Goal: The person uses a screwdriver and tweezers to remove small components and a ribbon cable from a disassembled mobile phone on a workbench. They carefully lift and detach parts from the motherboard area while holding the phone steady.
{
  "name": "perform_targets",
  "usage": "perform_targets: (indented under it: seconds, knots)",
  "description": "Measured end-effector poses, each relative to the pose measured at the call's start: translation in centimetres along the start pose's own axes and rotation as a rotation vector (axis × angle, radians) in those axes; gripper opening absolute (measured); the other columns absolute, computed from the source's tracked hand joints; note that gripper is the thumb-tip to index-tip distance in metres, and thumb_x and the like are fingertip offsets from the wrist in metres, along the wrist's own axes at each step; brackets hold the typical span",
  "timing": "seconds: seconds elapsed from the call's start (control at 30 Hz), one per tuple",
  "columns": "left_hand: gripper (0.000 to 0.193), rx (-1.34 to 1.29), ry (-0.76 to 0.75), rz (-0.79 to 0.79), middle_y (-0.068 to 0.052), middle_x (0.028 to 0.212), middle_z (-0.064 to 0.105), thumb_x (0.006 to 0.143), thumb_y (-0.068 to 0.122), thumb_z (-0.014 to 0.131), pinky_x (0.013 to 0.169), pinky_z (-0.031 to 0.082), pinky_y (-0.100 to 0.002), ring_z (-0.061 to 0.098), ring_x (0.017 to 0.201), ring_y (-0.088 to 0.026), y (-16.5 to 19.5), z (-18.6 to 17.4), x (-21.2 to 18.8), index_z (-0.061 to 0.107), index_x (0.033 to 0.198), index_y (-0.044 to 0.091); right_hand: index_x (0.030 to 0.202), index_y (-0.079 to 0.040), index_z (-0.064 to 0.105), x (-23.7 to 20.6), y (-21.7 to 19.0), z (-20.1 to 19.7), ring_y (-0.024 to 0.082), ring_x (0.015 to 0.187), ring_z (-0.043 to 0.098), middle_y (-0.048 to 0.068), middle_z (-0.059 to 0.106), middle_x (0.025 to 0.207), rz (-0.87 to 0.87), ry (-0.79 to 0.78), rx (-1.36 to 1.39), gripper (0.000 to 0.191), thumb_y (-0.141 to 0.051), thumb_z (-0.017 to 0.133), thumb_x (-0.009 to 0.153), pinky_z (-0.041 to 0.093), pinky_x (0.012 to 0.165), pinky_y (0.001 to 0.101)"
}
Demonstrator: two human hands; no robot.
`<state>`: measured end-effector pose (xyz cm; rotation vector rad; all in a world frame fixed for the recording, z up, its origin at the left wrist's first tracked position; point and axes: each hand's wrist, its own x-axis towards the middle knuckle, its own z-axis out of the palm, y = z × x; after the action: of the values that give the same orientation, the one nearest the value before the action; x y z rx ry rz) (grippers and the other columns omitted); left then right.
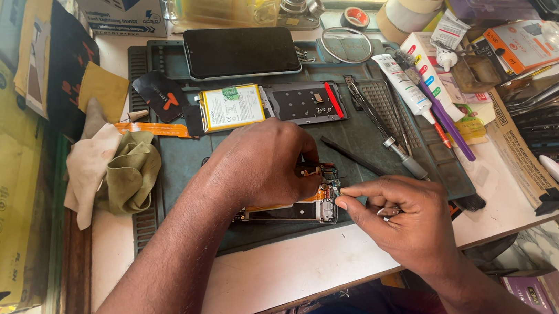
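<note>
The opened phone (pixel 292 211) lies flat on the dark green mat (pixel 183 160), its insides showing, orange strip across.

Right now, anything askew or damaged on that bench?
Nothing looks spilled or broken. The opened phone frame lies stripped under the left hand, with the right hand at its edge. The yellow-labelled flat battery and grey metal cover plate lie loose on the dark green work mat.
</note>
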<state>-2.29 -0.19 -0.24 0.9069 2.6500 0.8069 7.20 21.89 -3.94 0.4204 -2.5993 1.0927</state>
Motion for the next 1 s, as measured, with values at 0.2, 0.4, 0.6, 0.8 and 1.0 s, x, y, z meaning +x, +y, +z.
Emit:
perform_targets:
  seconds: [0.2, 0.4, 0.6, 0.8, 1.0]
  knots:
    - [0.026, 0.01, 0.001, 0.002, -0.012, 0.078, 0.076, 0.076, 0.037, 0.078, 0.074, 0.059, -0.043, 0.075, 0.076, -0.03, 0.1, -0.1, -0.1, 0.08, 0.088, 0.013, 0.097, -0.003, 0.079, -0.4, -0.2, 0.7, 0.0, 0.051, 0.06, -0.001, 0.069, 0.062, -0.01, 0.018, 0.048, 0.017, -0.007, 0.084, 0.082, 0.042, 0.041, 0.0182]
    - [0.026, 0.015, -0.004, -0.007, -0.013, 0.077, 0.075, 0.074, 0.034, 0.079, 0.074, 0.059, -0.043, 0.075, 0.075, -0.031, 0.3, -0.3, -0.1, 0.08, 0.089, 0.014, 0.099, -0.002, 0.078, -0.7, 0.1, 1.2, 0.0, 0.052, 0.059, -0.001, 0.067, 0.062, -0.053, 0.057, 0.084, 0.015, -0.005, 0.083, 0.084, 0.04, 0.041, 0.0184]
    - [0.027, 0.02, -0.009, -0.023, -0.013, 0.076, 0.075, 0.073, 0.034, 0.079, 0.074, 0.059, -0.044, 0.074, 0.075, -0.031, 0.6, -0.5, -0.2, 0.08, 0.09, 0.014, 0.097, -0.001, 0.079, -0.6, 0.5, 1.3, 0.0, 0.05, 0.05, -0.001, 0.06, 0.056, 0.041, 0.042, 0.227, 0.011, -0.003, 0.082, 0.087, 0.034, 0.043, 0.0192]
    - [0.027, 0.02, -0.01, -0.026, -0.013, 0.076, 0.075, 0.073, 0.033, 0.078, 0.074, 0.059, -0.044, 0.075, 0.075, -0.031, 0.7, -0.6, -0.1, 0.079, 0.093, 0.015, 0.097, -0.001, 0.077, -0.5, 0.3, 1.5, -0.001, 0.054, 0.057, -0.001, 0.068, 0.064, -0.027, 0.045, 0.18, 0.01, -0.004, 0.081, 0.087, 0.039, 0.044, 0.0171]
    - [0.029, 0.035, 0.025, 0.013, -0.014, 0.077, 0.075, 0.072, 0.035, 0.079, 0.073, 0.058, -0.046, 0.074, 0.075, -0.033, 0.7, -0.9, -0.1, 0.08, 0.094, 0.016, 0.095, 0.0, 0.077, -0.5, 0.7, 1.4, -0.001, 0.058, 0.06, 0.001, 0.076, 0.072, 0.132, -0.011, 0.243, 0.011, -0.003, 0.081, 0.085, 0.041, 0.045, 0.0166]
